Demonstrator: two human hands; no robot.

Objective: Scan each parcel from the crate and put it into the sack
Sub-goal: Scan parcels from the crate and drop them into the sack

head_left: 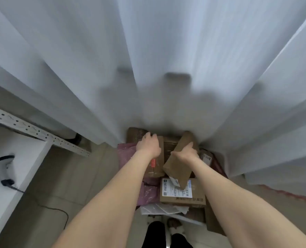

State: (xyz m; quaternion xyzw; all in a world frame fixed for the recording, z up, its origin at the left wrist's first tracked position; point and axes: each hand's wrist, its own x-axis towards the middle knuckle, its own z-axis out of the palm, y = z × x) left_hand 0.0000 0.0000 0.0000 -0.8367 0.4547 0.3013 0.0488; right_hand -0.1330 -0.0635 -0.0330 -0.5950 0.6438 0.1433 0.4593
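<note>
Early or midway, I judge: many parcels lie unscanned and none is seen bagged. At 6 o'clock, shoes (pixel 173 228) stand by a white mailer (pixel 164 209); just beyond lies a labelled box (pixel 184 199), with a pink bag (pixel 146 191) at its 9 o'clock; the heap runs on toward 12. Above the labelled box the right hand (pixel 186 153) grips a tilted box (pixel 177 169), thumb on the near face, fingers wrapped behind, one end raised off the heap; it looks like the parcel due for scanning. At its 9 o'clock the left hand (pixel 148 144) lies on a flat box (pixel 157 165), fingers curled over its far edge. The scanner (pixel 2 167) rests on a white table (pixel 28 153) at 9 o'clock, well apart from both hands; so scan and bagging are both left for this parcel. Hidden: no sack is in view; the crate's walls cannot be made out under the heap; a curtain (pixel 148 51) covers the far end; labels are too blurred to read.
</note>
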